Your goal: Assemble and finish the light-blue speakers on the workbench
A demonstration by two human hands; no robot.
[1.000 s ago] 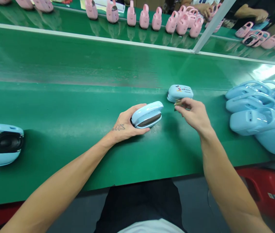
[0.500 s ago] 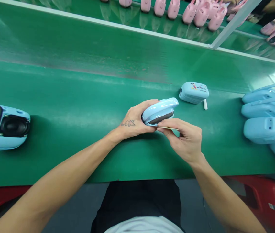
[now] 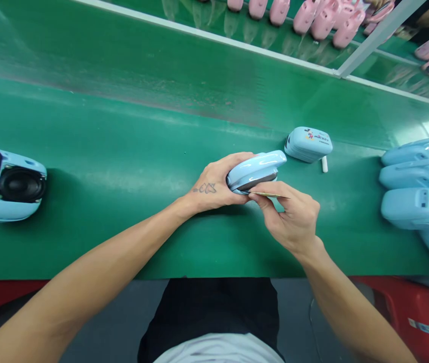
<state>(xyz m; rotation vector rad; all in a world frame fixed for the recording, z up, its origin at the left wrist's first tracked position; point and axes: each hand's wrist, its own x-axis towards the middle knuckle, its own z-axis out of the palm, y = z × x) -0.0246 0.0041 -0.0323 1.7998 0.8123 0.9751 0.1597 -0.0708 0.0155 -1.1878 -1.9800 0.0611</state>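
A small light-blue speaker (image 3: 257, 169) with a dark panel along its lower side is tilted on edge above the green bench. My left hand (image 3: 222, 184) is wrapped round its left end, the thumb side at the top. My right hand (image 3: 292, 214) pinches a thin yellowish strip (image 3: 267, 194) between thumb and fingers. The strip's tip meets the lower edge of the speaker, close to my left fingertips. Whether the tip goes into a seam I cannot tell.
A stack of light-blue covers (image 3: 308, 144) with a cartoon print stands behind my right hand, beside a small white piece (image 3: 324, 164). Several blue housings (image 3: 415, 201) are piled at right. At left lies a speaker with an exposed driver (image 3: 21, 185). Pink speakers (image 3: 324, 22) line the shelf.
The view has shifted slightly, so most things sit a little further right. My right hand has tilted the strip a bit against the speaker's lower edge; both grips stay the same.
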